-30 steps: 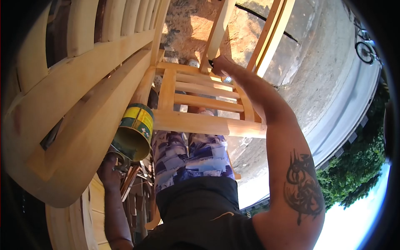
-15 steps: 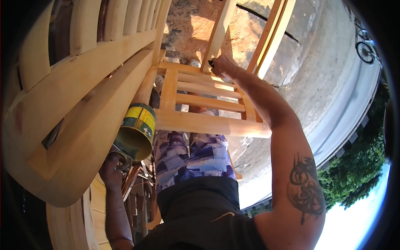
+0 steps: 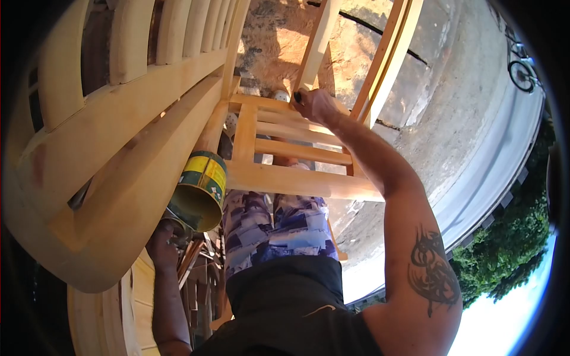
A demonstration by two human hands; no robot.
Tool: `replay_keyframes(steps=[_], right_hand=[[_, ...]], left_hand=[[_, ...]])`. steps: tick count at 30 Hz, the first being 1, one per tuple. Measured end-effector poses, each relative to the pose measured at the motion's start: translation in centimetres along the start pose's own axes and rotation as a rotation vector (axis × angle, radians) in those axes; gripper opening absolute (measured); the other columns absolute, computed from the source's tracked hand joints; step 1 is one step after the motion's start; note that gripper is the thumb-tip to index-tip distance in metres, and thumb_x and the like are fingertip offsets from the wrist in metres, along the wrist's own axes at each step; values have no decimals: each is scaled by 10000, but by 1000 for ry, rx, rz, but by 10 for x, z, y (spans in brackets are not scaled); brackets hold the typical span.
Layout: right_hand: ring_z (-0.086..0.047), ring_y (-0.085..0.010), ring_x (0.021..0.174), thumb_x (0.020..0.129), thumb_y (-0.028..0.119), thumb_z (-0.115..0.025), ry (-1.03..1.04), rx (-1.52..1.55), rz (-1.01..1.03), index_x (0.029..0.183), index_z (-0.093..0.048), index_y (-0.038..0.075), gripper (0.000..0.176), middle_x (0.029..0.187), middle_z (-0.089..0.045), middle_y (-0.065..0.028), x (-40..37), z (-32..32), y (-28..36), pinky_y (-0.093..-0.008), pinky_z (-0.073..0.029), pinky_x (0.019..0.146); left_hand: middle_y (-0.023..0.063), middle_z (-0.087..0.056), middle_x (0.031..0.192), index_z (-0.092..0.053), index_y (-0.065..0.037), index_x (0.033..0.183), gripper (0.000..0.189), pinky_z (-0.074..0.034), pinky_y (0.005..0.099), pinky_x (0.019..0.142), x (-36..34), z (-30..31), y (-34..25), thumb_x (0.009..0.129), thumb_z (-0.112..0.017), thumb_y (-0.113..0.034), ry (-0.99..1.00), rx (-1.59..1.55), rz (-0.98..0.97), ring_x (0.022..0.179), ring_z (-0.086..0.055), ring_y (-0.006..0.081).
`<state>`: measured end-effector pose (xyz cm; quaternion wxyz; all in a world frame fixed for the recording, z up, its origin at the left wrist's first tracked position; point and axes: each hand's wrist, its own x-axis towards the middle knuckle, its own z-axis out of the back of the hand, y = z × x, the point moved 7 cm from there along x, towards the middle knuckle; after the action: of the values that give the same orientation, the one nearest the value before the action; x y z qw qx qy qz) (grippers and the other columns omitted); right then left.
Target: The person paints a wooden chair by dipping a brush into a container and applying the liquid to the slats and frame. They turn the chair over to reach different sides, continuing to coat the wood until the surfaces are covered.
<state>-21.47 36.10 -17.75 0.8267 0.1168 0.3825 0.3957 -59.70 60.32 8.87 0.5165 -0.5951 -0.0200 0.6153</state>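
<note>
My right hand [image 3: 316,107] is closed around a dark-ended tool, mostly hidden by the fingers, at the far rail of a slatted wooden frame [image 3: 297,180]. An upright wooden post [image 3: 319,47] rises just beyond that hand. At the lower left, my left hand [image 3: 164,238] is wrapped round the lower end of a green and yellow can [image 3: 202,177]. The can is tilted, its open mouth toward me, and lies beside a large curved wooden piece [image 3: 127,178].
Slatted wooden panels [image 3: 127,41] fill the upper left. Long wooden rails [image 3: 389,59] stand past my right hand. Wood pieces [image 3: 193,267] are piled below the can. Concrete ground [image 3: 463,95] spreads to the right, with a bicycle [image 3: 522,76] at its far edge.
My right hand has shifted slightly left and down along the frame's far rail, and its wrist has turned. The can and my left hand sit slightly further right and lower in view.
</note>
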Motion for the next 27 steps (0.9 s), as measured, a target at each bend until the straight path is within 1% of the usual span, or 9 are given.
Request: replay_keyframes(steps=[2,5,8,9,13,17,20,23,27], right_hand=[[-637,-371,557,850,343,-699,-224,206,108,832,-596,65,296,579,-620,-133,-8,26,13,-445,-528,535],[-633,-350,547,848,326,-706,-197,61,29,813,-589,77,277,588,-625,-118,-16,44,-2,-439,-522,519],[-621,-351,541,851,311,-699,-79,18,64,859,-622,90,233,587,-618,-117,-30,10,-51,-448,-513,509],[-621,-351,542,853,313,-694,-62,-98,100,870,-630,92,231,587,-618,-117,-35,11,-45,-450,-512,510],[-633,-360,564,855,326,-695,-88,-40,71,911,-641,83,255,611,-634,-140,-14,-6,-8,-459,-515,521],[-648,-362,582,846,353,-716,-256,159,133,877,-633,58,308,630,-655,-141,25,-6,44,-448,-521,546],[-661,-356,596,840,393,-731,-345,370,0,843,-633,49,358,636,-663,-134,32,12,59,-423,-530,550],[-671,-341,603,833,415,-742,-176,682,-381,826,-635,44,386,640,-663,-147,23,-2,36,-398,-539,554],[-680,-310,606,840,415,-730,-238,427,-325,852,-635,41,387,647,-668,-145,19,11,14,-387,-546,584]], left_hand=[[79,-618,1130,-560,-3,1238,442,-487,310,923,3,10,11,798,-579,-44,27,62,-32,1032,-604,171],[78,-614,1128,-561,-5,1230,430,-489,310,915,2,5,7,802,-576,-49,38,31,-23,1031,-602,170],[75,-611,1126,-559,-7,1234,429,-490,310,906,4,7,9,808,-573,-50,62,111,-96,1027,-600,166],[75,-611,1127,-558,-8,1237,431,-490,310,905,4,7,9,809,-572,-51,64,125,-111,1026,-599,166],[74,-610,1130,-552,-10,1249,440,-489,312,909,4,7,7,812,-574,-57,60,84,-100,1025,-600,169],[76,-611,1133,-551,-9,1251,445,-486,309,913,5,8,10,810,-576,-62,72,102,-160,1025,-599,171],[77,-612,1136,-553,-4,1248,447,-483,308,916,5,8,9,805,-575,-65,93,47,-108,1030,-599,171],[79,-615,1130,-554,0,1242,451,-482,311,918,5,4,6,796,-571,-65,82,25,-58,1031,-598,169],[79,-616,1121,-554,2,1237,457,-480,317,924,3,1,4,784,-557,-58,54,-9,-27,1032,-596,167]])
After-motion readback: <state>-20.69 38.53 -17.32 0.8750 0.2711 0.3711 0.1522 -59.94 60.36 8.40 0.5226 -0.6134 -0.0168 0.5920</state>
